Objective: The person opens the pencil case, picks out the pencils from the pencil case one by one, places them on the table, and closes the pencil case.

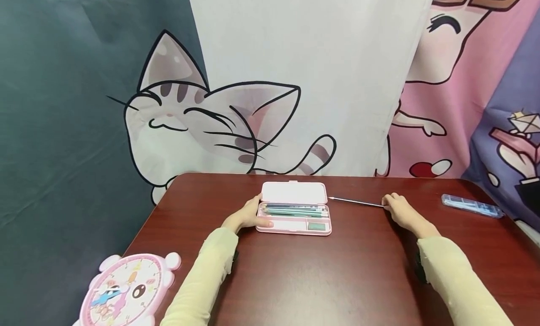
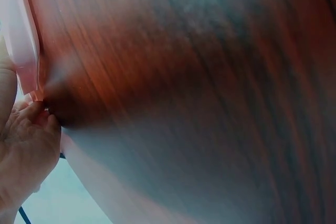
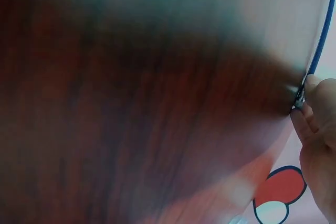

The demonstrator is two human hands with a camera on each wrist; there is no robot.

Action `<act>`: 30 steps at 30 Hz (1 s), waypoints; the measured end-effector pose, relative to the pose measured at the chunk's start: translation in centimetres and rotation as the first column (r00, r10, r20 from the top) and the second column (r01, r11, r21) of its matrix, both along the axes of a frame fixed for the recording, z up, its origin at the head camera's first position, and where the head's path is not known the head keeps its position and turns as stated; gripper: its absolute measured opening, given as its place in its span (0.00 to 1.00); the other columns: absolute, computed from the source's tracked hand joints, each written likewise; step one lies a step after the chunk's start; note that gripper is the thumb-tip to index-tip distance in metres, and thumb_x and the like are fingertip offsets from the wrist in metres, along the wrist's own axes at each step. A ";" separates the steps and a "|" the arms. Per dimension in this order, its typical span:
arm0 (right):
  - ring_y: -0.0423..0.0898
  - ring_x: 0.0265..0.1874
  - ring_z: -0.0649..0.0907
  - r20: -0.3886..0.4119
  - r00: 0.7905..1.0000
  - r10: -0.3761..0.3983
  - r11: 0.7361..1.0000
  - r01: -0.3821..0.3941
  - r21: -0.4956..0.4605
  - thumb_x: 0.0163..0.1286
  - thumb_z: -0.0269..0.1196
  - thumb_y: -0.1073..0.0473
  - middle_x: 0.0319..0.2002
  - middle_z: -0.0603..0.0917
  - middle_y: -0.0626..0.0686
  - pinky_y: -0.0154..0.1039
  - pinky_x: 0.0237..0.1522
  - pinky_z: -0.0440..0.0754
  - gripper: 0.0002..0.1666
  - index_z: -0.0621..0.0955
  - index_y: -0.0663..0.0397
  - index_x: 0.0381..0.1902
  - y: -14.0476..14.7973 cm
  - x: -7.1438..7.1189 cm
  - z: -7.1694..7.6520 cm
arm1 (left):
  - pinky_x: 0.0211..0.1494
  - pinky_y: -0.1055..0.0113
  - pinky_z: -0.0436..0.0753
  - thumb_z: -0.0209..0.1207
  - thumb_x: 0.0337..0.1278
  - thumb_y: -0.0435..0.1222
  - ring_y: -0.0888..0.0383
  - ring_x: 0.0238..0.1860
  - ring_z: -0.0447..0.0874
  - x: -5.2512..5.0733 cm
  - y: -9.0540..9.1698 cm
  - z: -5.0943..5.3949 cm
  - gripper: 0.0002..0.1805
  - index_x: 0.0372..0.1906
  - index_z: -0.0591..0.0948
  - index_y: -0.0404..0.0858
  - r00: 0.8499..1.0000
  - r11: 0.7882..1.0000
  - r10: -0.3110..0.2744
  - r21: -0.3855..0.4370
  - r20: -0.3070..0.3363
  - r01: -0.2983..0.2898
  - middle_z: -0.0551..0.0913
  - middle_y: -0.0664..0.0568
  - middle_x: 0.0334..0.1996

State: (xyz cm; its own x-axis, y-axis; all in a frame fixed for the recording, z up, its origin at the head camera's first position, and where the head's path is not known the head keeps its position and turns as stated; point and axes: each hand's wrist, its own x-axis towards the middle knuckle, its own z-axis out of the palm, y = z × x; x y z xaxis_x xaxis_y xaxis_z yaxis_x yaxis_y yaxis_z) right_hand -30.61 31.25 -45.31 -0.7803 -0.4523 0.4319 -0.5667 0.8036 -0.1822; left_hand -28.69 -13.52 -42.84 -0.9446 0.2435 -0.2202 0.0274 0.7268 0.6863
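Clearly, both hands are occupied. The left hand (image 1: pixel 245 216) grips the open pink pencil case (image 1: pixel 288 232) by its nine o'clock edge, thumb laid over the near compartment at eight o'clock and fingers along the outer side; the left wrist view shows the case's rim between thumb and fingers. This case stands near the far edge of the dark red wood-grain table (image 1: pixel 337 279), its pale lid (image 1: pixel 294 193) thrown back toward twelve o'clock. A bundle of bluish and green pencils (image 1: pixel 293 211) lies lengthwise in its far compartment, and a green rectangular block (image 1: pixel 316 226) sits in the near one, at four o'clock.

Off at three o'clock from the case, the right hand (image 1: pixel 398 211) pinches one slim pencil (image 1: pixel 356 202) by its right end. Its pale tip points to nine o'clock, just beside the lid; whether they touch, I cannot tell.

Farther out at three o'clock lies a clear bluish plastic box (image 1: pixel 472 206). At eight o'clock from the case is a pink bear-shaped toy clock (image 1: pixel 145 284). Behind the table hangs a printed cloth (image 1: pixel 337 59), with a smiling cartoon cat (image 1: pixel 181 129) between ten and eleven.
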 end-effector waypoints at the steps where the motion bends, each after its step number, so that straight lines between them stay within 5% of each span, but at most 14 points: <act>1: 0.53 0.24 0.72 -0.011 1.000 0.001 1.000 -0.001 0.007 0.52 0.60 0.77 0.23 0.72 0.57 0.50 0.30 0.71 0.09 0.72 0.63 0.26 0.1 0.0 -0.1 | 0.71 0.51 0.54 0.72 0.34 0.46 0.49 0.69 0.52 0.1 -0.1 0.0 0.60 0.71 0.47 0.38 1.000 1.000 -0.001 -0.006 0.004 0.001 0.55 0.43 0.69; 9: 0.54 0.22 0.71 -0.085 0.996 0.018 1.000 -0.018 -0.002 0.48 0.62 0.79 0.22 0.71 0.56 0.50 0.28 0.70 0.13 0.71 0.61 0.25 0.3 0.1 -0.6 | 0.71 0.51 0.54 0.72 0.35 0.45 0.48 0.69 0.52 0.0 -0.1 -0.3 0.60 0.71 0.47 0.36 1.000 1.000 -0.015 -0.005 -0.006 0.015 0.55 0.41 0.69; 14: 0.62 0.30 0.71 0.076 0.994 -0.076 0.996 0.080 -0.045 0.53 0.61 0.74 0.29 0.72 0.65 0.55 0.35 0.68 0.08 0.73 0.68 0.31 0.0 0.7 0.3 | 0.71 0.52 0.53 0.72 0.36 0.44 0.48 0.70 0.51 -0.1 -0.1 -0.4 0.59 0.71 0.46 0.35 1.000 1.000 -0.009 0.006 -0.001 0.009 0.54 0.41 0.69; 19: 0.67 0.40 0.69 0.174 0.974 -0.142 0.982 0.161 -0.101 0.56 0.63 0.69 0.37 0.71 0.73 0.60 0.43 0.66 0.16 0.72 0.75 0.39 -1.6 0.9 1.5 | 0.71 0.52 0.53 0.71 0.37 0.43 0.48 0.70 0.51 0.0 -0.1 -0.1 0.59 0.71 0.46 0.35 1.000 1.000 -0.015 -0.003 -0.009 0.015 0.54 0.40 0.69; 26: 0.63 0.41 0.73 0.152 0.988 -0.025 0.977 0.056 -0.203 0.55 0.64 0.68 0.37 0.74 0.68 0.56 0.47 0.68 0.17 0.75 0.74 0.41 -6.7 0.8 2.0 | 0.71 0.52 0.52 0.72 0.36 0.44 0.48 0.70 0.51 0.0 -0.1 -0.1 0.59 0.71 0.47 0.34 1.000 1.000 -0.012 0.023 -0.002 0.012 0.54 0.40 0.69; 30: 0.60 0.41 0.76 0.210 0.976 0.047 0.972 0.004 -0.234 0.55 0.65 0.66 0.38 0.76 0.66 0.54 0.47 0.72 0.19 0.76 0.72 0.43 -10.1 1.1 2.0 | 0.71 0.52 0.54 0.72 0.32 0.50 0.47 0.69 0.51 -0.3 -0.3 -0.5 0.61 0.70 0.48 0.34 0.999 0.999 -0.031 0.014 -0.013 0.032 0.55 0.38 0.68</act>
State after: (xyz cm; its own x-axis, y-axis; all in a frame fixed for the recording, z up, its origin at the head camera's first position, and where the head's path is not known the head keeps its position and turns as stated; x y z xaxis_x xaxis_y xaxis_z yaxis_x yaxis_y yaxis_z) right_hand -29.55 21.12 -43.33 -0.8567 -0.3776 0.3515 -0.5112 0.7129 -0.4801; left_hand -28.95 -13.85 -43.37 -0.9391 0.2762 -0.2043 0.0589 0.7154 0.6963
